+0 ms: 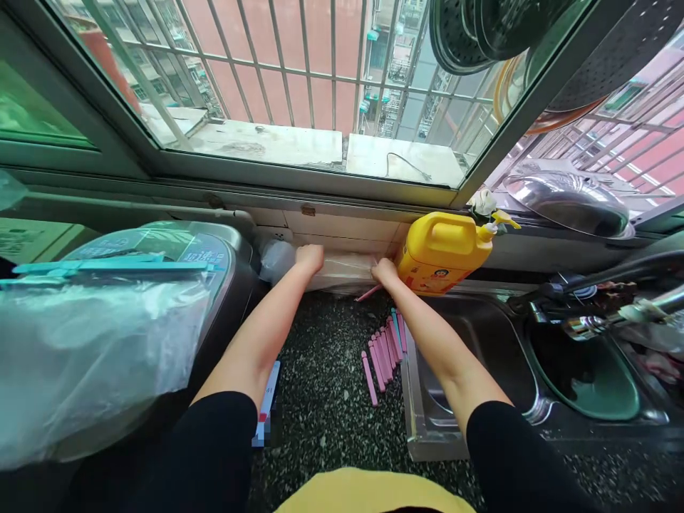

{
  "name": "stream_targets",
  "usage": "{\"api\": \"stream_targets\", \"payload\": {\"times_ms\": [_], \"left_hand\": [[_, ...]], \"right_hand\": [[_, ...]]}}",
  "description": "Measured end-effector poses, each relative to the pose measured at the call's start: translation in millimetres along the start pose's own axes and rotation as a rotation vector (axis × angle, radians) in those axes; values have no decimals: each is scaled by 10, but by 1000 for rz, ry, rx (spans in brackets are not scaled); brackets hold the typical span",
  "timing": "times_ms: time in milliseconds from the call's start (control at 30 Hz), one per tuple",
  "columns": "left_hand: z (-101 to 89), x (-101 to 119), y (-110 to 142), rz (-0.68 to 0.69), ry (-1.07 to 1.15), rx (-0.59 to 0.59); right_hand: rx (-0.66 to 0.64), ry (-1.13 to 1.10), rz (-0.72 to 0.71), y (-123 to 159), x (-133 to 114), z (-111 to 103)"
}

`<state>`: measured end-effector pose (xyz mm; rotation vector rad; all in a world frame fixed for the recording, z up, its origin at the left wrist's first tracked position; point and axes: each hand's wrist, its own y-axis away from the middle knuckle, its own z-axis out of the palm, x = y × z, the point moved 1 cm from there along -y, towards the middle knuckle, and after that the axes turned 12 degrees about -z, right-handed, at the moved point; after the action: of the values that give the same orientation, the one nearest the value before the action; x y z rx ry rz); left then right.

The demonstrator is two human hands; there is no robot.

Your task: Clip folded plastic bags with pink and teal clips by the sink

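Observation:
At the back of the counter, by the tiled wall, my left hand (310,258) is closed, apparently on the edge of a clear plastic bag (345,269) that stretches between my hands. My right hand (383,272) is closed at the other end, beside a yellow jug (441,253). A thin pink stick-like clip (368,293) pokes out from under its fingers. Several pink clips (382,353) and a blue one (396,326) lie in a row on the counter near my right forearm. My fingertips are hidden.
To the left stands a dark bin-like appliance (235,263), with a plastic bag (107,356) closed by a turquoise clip (112,265) on it. A sink (464,335) with a green basin (603,385) and tap (588,328) is right. A blue packet (268,399) lies beside my left arm.

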<state>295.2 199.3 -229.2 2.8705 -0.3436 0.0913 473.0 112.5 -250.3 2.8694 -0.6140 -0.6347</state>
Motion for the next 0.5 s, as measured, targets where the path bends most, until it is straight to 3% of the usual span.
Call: {"api": "stream_targets", "payload": {"times_ms": [267, 400, 500], "left_hand": [[432, -16, -300, -30, 25, -4], [435, -25, -282, -41, 73, 93], [384, 10, -137, -57, 295, 211]], "right_hand": [[-61, -36, 86, -298, 142, 283], [-34, -72, 59, -245, 159, 235], [30, -109, -9, -46, 176, 108]]}}
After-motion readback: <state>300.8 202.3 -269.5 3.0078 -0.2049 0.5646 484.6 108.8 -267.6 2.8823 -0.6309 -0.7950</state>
